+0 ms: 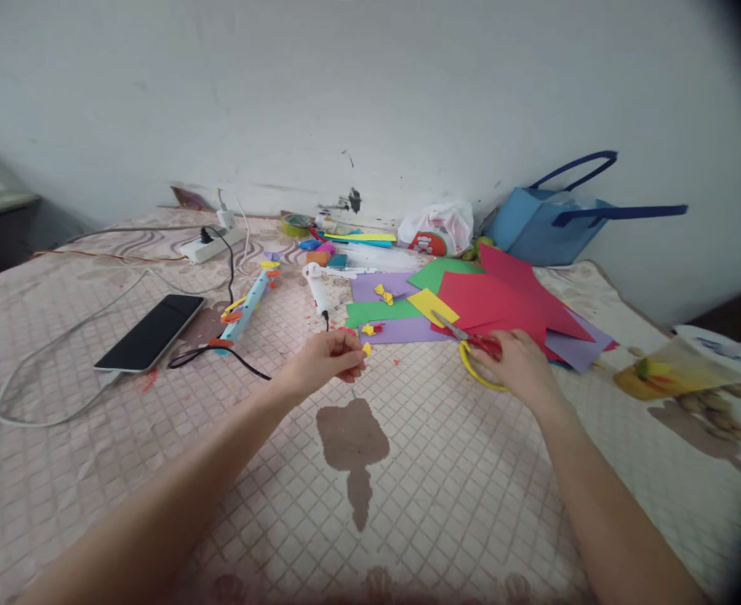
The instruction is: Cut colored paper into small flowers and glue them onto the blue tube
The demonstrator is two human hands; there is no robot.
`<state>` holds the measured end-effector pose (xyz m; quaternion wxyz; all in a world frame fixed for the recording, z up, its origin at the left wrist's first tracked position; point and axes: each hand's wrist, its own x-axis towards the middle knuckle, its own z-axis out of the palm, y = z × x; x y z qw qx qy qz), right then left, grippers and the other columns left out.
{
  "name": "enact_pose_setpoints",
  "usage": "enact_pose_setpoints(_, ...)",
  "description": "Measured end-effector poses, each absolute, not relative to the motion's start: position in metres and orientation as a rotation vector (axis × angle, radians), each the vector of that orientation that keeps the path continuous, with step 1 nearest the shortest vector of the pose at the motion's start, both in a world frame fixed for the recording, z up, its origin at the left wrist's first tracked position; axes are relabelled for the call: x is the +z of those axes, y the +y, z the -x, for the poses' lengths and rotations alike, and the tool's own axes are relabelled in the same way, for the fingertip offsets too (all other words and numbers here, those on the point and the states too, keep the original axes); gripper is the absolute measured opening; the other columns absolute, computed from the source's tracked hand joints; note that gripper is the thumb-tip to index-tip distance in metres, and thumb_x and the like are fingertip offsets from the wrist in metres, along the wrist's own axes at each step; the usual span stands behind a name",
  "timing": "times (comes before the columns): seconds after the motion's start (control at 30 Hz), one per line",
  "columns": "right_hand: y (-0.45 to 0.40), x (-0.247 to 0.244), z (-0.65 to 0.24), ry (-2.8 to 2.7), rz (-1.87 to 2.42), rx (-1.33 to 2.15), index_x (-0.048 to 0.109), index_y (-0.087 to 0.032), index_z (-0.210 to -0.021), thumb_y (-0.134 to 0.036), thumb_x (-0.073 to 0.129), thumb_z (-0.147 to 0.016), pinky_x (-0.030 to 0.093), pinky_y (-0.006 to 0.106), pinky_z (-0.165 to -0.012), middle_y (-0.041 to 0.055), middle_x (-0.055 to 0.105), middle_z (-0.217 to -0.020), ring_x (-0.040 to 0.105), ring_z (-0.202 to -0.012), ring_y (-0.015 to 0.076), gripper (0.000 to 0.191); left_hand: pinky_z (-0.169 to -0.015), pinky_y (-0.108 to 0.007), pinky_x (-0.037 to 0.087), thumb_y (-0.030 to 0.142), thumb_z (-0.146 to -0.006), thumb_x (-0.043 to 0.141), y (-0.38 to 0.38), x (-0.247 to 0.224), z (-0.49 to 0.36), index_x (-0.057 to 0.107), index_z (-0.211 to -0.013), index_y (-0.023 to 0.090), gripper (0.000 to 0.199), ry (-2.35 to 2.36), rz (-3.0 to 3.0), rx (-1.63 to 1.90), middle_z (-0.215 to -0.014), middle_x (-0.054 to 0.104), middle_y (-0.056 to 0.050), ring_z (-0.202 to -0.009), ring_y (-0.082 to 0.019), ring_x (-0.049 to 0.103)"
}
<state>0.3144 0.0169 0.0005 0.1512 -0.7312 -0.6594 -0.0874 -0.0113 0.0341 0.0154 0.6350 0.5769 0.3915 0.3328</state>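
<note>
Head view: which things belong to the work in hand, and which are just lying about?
Likely part of the work:
scissors, in the right hand
red sheet
yellow sheet
glue gun

Likely just lying about:
phone
blue bag
plastic bag

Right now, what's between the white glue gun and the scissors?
Head view: from the white glue gun, purple paper and green paper with small yellow pieces on top, then the yellow sheet at the tips of the scissors.

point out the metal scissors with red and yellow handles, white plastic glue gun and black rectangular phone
Scissors (459,332), head view: metal blades.
Glue gun (317,292), head view: white body.
Phone (151,333), head view: dark screen.
</note>
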Motion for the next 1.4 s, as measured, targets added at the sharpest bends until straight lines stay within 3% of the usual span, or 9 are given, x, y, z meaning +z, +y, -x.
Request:
enact_pose_setpoints(0.07,0.010,0.007,-0.292,-1.807,1.850,-0.122,0.061,-0.015,-0.097,-0.038,0.052,-0.081,0.045,0.040,-0.079,0.0145,0.062,-0.098,0.058,-0.095,0.0291,0.028,-0.056,-0.022,0.049,0.027,-0.072,0.066,0.028,0.015,0.006,0.055,-0.075,0.013,0.019,0.853,-1.307,0.759,-0.068,0.063,-0.002,-0.057,-0.009,0.059)
enact_pose_setpoints(0.23,-0.007,0.019,-0.215,-1.677,1.232,1.107,0.057,-0.019,-0.097,-0.041,0.053,-0.084,0.049,0.029,-0.055,0.0053,0.064,-0.084,0.062,-0.064,0.0153,0.026,-0.060,-0.026,0.051,0.024,-0.077,0.059,0.015,0.014,-0.002,0.056,-0.083,0.014,0.013,0.861,-1.481,0.891,-0.072,0.064,-0.003,-0.063,-0.012,0.061)
enact_pose_setpoints(0.33,-0.008,0.024,-0.184,-1.556,1.092,1.305,0.053,-0.019,-0.092,-0.040,0.060,-0.080,0.046,0.024,-0.048,-0.0002,0.060,-0.071,0.060,-0.055,0.0117,0.024,-0.063,-0.025,0.048,0.018,-0.080,0.055,0.005,0.016,-0.004,0.061,-0.084,0.016,0.007,0.980,-1.871,1.021,-0.075,0.064,-0.003,-0.066,-0.011,0.059)
enact_pose_setpoints(0.5,-0.004,0.029,-0.172,-1.511,1.035,1.325,0.053,-0.018,-0.079,-0.035,0.061,-0.081,0.047,0.023,-0.051,-0.0027,0.059,-0.059,0.057,-0.053,0.0100,0.018,-0.064,-0.023,0.047,0.016,-0.081,0.054,-0.001,0.020,-0.002,0.063,-0.083,0.016,0.009,1.000,-1.982,1.073,-0.074,0.065,-0.002,-0.067,-0.011,0.059)
enact_pose_setpoints(0.73,-0.007,0.019,-0.174,-1.489,0.966,1.315,0.057,-0.019,-0.084,-0.029,0.063,-0.080,0.048,0.024,-0.055,-0.0020,0.061,-0.066,0.059,-0.060,0.0108,0.012,-0.059,-0.025,0.051,0.027,-0.076,0.062,0.005,0.017,0.003,0.061,-0.080,0.011,0.016,0.892,-1.598,0.860,-0.074,0.066,-0.007,-0.063,-0.013,0.062)
enact_pose_setpoints(1.17,-0.013,0.019,-0.177,-1.489,1.019,1.317,0.056,-0.021,-0.082,-0.030,0.067,-0.074,0.049,0.028,-0.060,-0.0019,0.059,-0.071,0.058,-0.063,0.0114,0.017,-0.057,-0.024,0.052,0.031,-0.079,0.059,-0.001,0.016,-0.002,0.060,-0.077,0.013,0.018,0.899,-1.498,0.891,-0.069,0.064,-0.005,-0.061,-0.012,0.060)
enact_pose_setpoints(1.4,-0.013,0.013,-0.176,-1.457,0.955,1.378,0.052,-0.022,-0.094,-0.024,0.063,-0.078,0.049,0.027,-0.061,-0.0011,0.058,-0.080,0.058,-0.066,0.0104,0.020,-0.054,-0.021,0.048,0.035,-0.078,0.061,-0.001,0.011,-0.005,0.055,-0.075,0.013,0.023,0.811,-1.157,0.830,-0.067,0.061,-0.002,-0.057,-0.008,0.057)
